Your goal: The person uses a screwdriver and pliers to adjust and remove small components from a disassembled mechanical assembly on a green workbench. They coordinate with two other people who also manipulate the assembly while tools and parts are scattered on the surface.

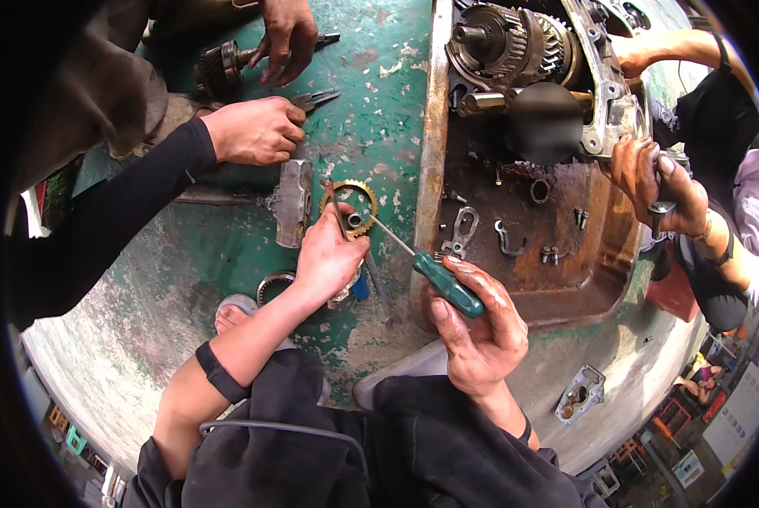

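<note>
My right hand (490,326) grips the green handle of a screwdriver (447,284). Its thin shaft points up and left, the tip at the edge of a brass-coloured toothed ring (365,188). My left hand (333,258) is closed around a dark, narrow metal tool (339,212) that crosses the ring's left side; its exact kind is unclear. Inside the ring sits a small round metal sleeve (354,220). Below my left hand, a blue piece (360,285) and a dark toothed ring (274,286) show, partly covered by my forearm.
Left of the ring lies a sledgehammer (293,203). A co-worker's hands (257,131) hold pointed metal tools beside a gear shaft (220,66). On the right, a rusty tray (523,309) holds a gearbox (600,102) and loose parts; another person's hand (663,182) holds a bolt there.
</note>
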Available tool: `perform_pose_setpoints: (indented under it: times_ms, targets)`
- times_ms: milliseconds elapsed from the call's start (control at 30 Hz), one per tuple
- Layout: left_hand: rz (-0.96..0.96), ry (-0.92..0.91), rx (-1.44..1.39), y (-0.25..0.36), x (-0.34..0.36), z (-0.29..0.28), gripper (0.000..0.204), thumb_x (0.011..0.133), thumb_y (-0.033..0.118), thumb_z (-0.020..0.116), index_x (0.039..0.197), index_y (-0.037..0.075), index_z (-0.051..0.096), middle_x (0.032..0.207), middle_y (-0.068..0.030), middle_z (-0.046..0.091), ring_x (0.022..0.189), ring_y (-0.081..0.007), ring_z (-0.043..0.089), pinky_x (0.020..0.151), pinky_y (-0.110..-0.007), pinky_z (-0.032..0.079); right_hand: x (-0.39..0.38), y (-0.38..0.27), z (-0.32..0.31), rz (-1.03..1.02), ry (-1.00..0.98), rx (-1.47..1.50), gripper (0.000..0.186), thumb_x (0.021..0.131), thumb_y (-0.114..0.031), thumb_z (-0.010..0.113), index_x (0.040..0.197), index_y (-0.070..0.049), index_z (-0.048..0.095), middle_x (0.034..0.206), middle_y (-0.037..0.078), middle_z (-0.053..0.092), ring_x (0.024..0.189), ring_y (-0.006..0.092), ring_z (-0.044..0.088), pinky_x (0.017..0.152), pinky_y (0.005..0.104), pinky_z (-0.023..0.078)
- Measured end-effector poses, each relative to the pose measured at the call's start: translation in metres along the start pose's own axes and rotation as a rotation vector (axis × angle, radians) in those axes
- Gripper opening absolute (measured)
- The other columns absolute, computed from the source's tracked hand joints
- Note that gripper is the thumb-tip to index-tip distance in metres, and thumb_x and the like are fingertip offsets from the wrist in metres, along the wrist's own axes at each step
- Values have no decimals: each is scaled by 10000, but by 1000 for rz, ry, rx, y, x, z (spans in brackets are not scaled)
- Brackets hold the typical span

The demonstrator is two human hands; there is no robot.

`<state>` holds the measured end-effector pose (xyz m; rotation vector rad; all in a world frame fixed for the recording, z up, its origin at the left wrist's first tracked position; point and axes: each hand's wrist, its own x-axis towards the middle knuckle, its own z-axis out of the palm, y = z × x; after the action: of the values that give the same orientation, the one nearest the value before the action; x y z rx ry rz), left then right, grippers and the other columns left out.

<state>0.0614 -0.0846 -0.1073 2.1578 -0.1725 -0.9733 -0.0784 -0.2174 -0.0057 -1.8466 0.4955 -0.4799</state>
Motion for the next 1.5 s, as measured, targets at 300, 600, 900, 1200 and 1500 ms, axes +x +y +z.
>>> perform_pose_setpoints:
  times_ms: [300,600,900,1200,1500]
  targets:
    - [383,-98,673,5,-4,-4,279,736,145,676,924,-22,554,651,-195,648,630,-378,669,582,-482,531,0,-1,1,13,-21,1,370,820,31,745,1153,105,601,1168,273,632,1067,305,641,879,388,570]
    - [394,-3,641,12,-2,-5,192,767,231,648,752,39,642,610,-171,636,610,-352,667,577,-460,530,0,-3,5,81,85,79,344,768,24,780,1077,90,645,1084,223,695,1029,311,683,905,371,532]
    - [-38,-150,-367,26,-9,-18,316,877,166,669,1076,-78,648,676,-60,668,580,-135,642,556,-273,471,-1,-4,5,154,114,56,336,781,16,775,1087,78,651,1082,206,700,1025,291,686,903,360,527]
    - [2,-107,-607,30,-15,-15,350,898,162,685,1121,-102,632,708,-34,673,632,-60,617,575,-226,439,1,-5,0,-84,116,-125,341,782,26,767,1097,70,643,1076,212,698,1027,315,687,911,376,529]
    - [-36,-83,-585,32,-17,-15,361,896,131,699,1146,-116,616,804,-48,683,651,-85,633,599,-221,482,-1,-4,2,-49,103,-52,347,780,25,775,1097,71,642,1079,221,695,1032,323,686,900,378,537]
